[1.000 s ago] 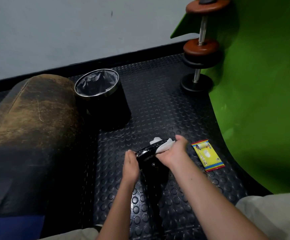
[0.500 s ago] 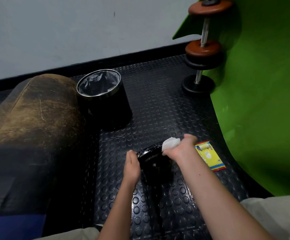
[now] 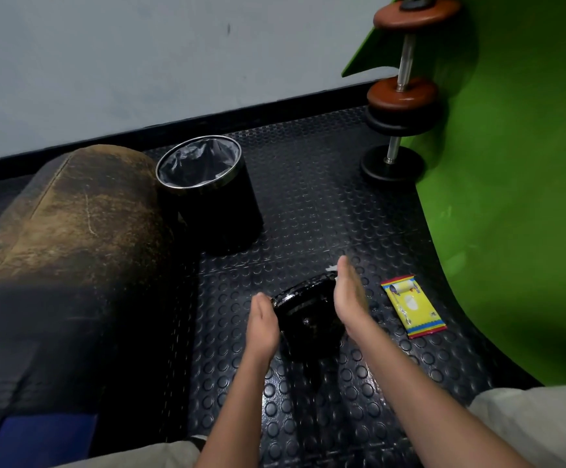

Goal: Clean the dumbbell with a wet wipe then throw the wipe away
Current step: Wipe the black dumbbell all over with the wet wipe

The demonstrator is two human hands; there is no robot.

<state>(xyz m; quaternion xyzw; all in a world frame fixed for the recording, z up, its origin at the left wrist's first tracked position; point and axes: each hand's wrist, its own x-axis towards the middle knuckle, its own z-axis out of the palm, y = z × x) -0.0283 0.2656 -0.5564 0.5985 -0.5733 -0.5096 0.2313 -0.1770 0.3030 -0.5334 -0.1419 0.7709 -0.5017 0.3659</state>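
A black dumbbell [image 3: 303, 315] stands on end on the studded rubber floor, its top plate glossy. My left hand [image 3: 263, 325] rests flat against the plate's left edge and steadies it. My right hand [image 3: 349, 295] lies along the plate's right side, fingers stretched forward. Only a white sliver of the wet wipe [image 3: 332, 267] shows by my right fingertips at the plate's far rim; the rest is hidden under the hand. The black waste bin [image 3: 220, 214], lined with a grey bag, stands open beyond the dumbbell to the left.
A yellow wipes packet [image 3: 413, 310] lies on the floor right of my right hand. A worn brown leather pad [image 3: 65, 224] fills the left side. Another dumbbell with brown and black plates [image 3: 403, 96] stands upright against a curved green mat [image 3: 511, 197].
My right hand has moved with the wipe from the top of the plate down onto its right side and flattened out. The wipe is now almost hidden. My left hand has stayed put.
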